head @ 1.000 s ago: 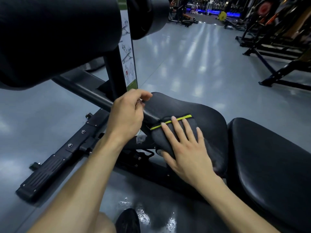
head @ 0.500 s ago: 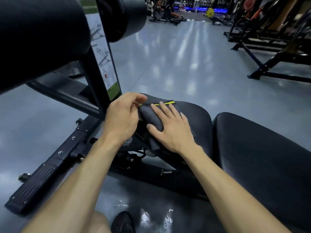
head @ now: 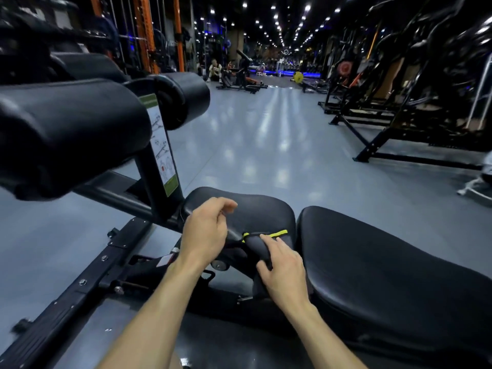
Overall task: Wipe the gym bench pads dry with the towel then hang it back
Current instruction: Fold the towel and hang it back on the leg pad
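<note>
A dark grey towel with a yellow-green stripe lies over the near left edge of the small black seat pad. My right hand presses on the towel, fingers spread, thumb wrapped around its lower side. My left hand rests at the seat pad's left edge, fingers loosely curled, not clearly holding anything. The long black back pad stretches to the right of the seat.
Black roller pads on an upright post with an instruction sticker stand at the left. The bench frame rail runs along the grey floor. Racks and machines line the right side; a person sits far back.
My right hand has dragged the towel back from the seat's front tip to its near left edge. The camera has tilted up, showing much more of the gym.
</note>
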`<move>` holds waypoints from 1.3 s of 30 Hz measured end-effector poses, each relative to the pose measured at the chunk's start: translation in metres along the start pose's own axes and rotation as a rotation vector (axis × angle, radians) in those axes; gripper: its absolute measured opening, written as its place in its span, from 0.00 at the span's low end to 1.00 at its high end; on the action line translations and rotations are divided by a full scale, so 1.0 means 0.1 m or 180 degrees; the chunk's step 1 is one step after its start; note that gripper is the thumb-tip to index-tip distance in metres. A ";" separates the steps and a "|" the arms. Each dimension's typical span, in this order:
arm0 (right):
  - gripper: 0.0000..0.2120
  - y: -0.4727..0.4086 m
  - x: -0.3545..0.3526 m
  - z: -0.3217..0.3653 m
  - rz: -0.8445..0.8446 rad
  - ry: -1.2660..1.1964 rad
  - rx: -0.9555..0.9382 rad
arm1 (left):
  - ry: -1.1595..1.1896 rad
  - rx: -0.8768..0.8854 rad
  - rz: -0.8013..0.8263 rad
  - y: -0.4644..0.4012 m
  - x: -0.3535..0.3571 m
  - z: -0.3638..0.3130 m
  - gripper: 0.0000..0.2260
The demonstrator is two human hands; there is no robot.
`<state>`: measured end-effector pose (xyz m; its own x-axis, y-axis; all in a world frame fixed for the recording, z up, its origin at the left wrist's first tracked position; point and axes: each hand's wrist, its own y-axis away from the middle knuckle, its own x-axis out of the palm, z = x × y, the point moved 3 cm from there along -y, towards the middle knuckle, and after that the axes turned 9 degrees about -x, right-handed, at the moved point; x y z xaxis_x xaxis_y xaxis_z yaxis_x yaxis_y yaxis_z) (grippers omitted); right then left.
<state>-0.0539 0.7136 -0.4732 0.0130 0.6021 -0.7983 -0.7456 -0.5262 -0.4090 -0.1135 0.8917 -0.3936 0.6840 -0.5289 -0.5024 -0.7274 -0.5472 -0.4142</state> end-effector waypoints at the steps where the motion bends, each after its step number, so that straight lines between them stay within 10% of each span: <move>1: 0.25 0.01 -0.07 0.00 -0.0031 -0.0161 0.0091 | 0.0108 -0.0064 -0.0048 0.06 -0.06 -0.02 0.19; 7: 0.01 0.03 -0.59 0.02 -0.0293 -0.2037 0.1340 | 0.0514 -0.0697 0.0475 0.53 -0.40 -0.04 0.17; 16: 0.18 -0.01 -1.05 1.04 0.0578 -0.4280 0.1529 | 0.1798 -0.1290 0.0936 0.90 -0.80 -0.41 0.08; 39: 0.24 -1.17 -0.36 0.98 0.1356 -0.5717 0.1759 | 0.1344 -0.1723 0.0109 0.00 -0.64 0.10 0.16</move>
<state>-0.0320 0.8125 -0.3533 -0.5279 0.5135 0.6765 -0.6151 -0.7804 0.1124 -0.1581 0.9319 -0.3694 0.7041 -0.6992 -0.1239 -0.6939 -0.7146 0.0892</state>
